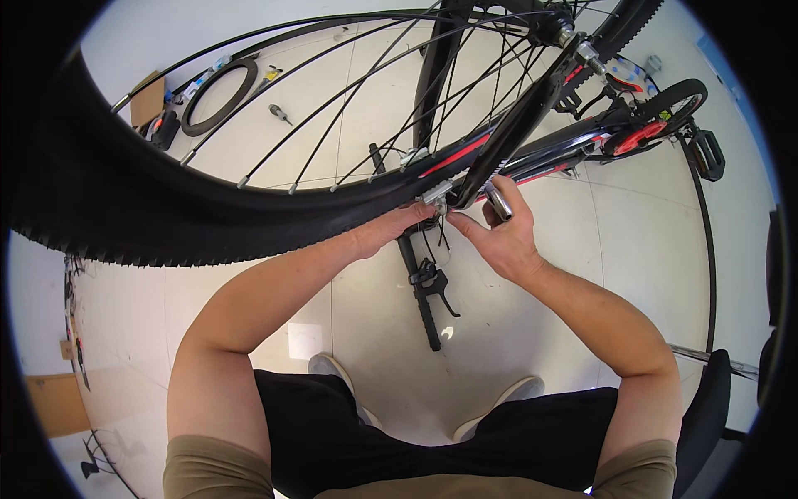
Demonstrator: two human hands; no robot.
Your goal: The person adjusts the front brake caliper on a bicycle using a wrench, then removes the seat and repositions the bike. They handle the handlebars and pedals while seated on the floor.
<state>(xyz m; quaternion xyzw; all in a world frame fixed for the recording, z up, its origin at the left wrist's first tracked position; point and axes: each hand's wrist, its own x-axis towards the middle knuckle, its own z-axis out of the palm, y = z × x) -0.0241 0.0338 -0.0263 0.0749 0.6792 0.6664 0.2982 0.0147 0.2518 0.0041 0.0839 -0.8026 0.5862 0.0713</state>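
Observation:
A bicycle's wheel (274,218) with a black knobbly tyre spans the upper left, close in front of me. Beside the fork leg (519,125), a silver rim brake (437,193) sits at the wheel's edge. My left hand (407,220) reaches under the tyre and grips the brake's near end; its fingertips are partly hidden there. My right hand (504,233) is closed around a shiny silver tool (499,203), whose kind I cannot make out. Its thumb tip touches the lower end of the brake, close to the left fingers. Thin cables hang just below.
The handlebar (426,312) with a brake lever points toward me beneath my hands. The frame (573,133) stretches to the far right, near a pedal (706,155). On the floor lie a screwdriver (280,113) and a loose tyre (219,97). A black chair (706,416) stands at my right.

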